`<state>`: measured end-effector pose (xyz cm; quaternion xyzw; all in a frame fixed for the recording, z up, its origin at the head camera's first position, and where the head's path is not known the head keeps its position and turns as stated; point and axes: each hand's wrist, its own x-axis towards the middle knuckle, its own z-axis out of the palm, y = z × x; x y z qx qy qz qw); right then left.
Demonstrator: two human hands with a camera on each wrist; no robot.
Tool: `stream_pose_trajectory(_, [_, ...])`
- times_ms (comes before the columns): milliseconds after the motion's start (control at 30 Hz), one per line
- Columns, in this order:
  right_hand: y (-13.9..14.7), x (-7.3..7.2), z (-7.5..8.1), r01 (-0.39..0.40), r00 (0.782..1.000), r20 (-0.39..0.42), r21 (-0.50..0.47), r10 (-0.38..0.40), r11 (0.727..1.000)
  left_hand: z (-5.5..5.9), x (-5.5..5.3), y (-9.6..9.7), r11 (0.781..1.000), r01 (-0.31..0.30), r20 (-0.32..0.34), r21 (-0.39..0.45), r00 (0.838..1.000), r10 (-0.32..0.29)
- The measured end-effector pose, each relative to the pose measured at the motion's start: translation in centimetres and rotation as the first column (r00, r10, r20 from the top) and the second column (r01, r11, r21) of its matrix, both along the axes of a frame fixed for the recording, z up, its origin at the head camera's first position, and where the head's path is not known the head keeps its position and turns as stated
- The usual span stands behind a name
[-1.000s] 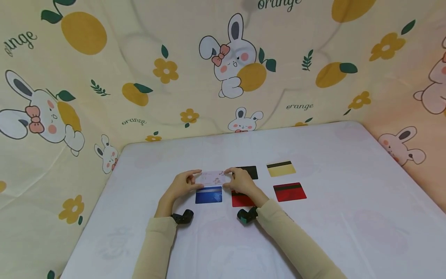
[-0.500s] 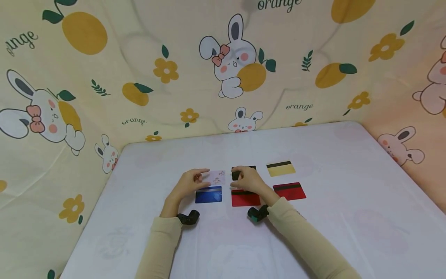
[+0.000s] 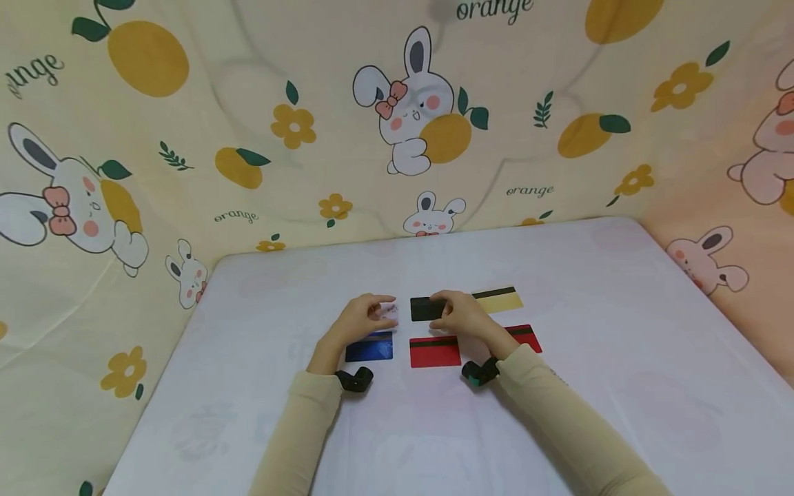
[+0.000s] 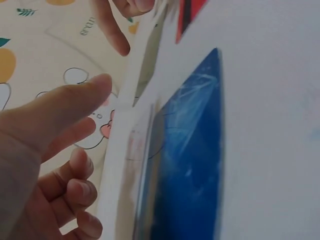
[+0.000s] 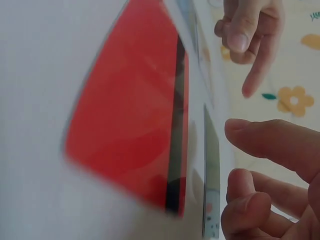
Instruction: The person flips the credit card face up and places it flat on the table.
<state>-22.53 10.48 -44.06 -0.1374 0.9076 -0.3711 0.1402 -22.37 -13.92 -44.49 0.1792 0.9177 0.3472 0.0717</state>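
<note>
My left hand (image 3: 362, 318) hovers over the pale pink card (image 3: 389, 312), thumb and forefinger apart with nothing between them. Just in front of that card lies the blue card (image 3: 372, 350), its near part showing below the hand. Over the right part of the black card (image 3: 423, 309) is my right hand (image 3: 464, 315), also with thumb and fingers spread. A red card (image 3: 435, 353) lies in front of the black one. In the right wrist view, the fingertips (image 5: 240, 131) stay apart from the red card (image 5: 130, 115).
To the right, a gold card (image 3: 505, 299) with a dark stripe and a second red card (image 3: 527, 337) are partly covered by the right hand and wrist. All the cards lie flat on a white-covered table (image 3: 397, 434). A printed cloth (image 3: 509, 83) rises behind it.
Both hands have moved right. The right hand has left the pale pink card's edge and passed over to the black card; the left has slid across the pale card. The cards remain in place.
</note>
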Motion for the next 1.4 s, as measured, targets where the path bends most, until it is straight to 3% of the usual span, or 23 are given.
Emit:
stream_pose_trajectory(333, [2.1, -1.0, -0.1, 0.026, 0.999, 0.028, 0.099, -0.029, 0.995, -0.6, -1.2, 1.6, 0.996, 0.063, -0.030, -0.067, 0.997, -0.065])
stream_pose_trajectory(967, [3.3, -2.0, -0.4, 0.075, 0.991, 0.105, 0.124, -0.088, 0.989, -0.4, -2.3, 3.5, 0.964, 0.061, 0.007, -0.257, 0.998, -0.062])
stream_pose_trajectory(1400, [3.0, -2.5, -0.1, 0.080, 0.992, 0.086, 0.137, -0.092, 0.987, -0.4, -2.5, 3.9, 0.966, 0.057, 0.011, -0.251, 0.998, -0.056])
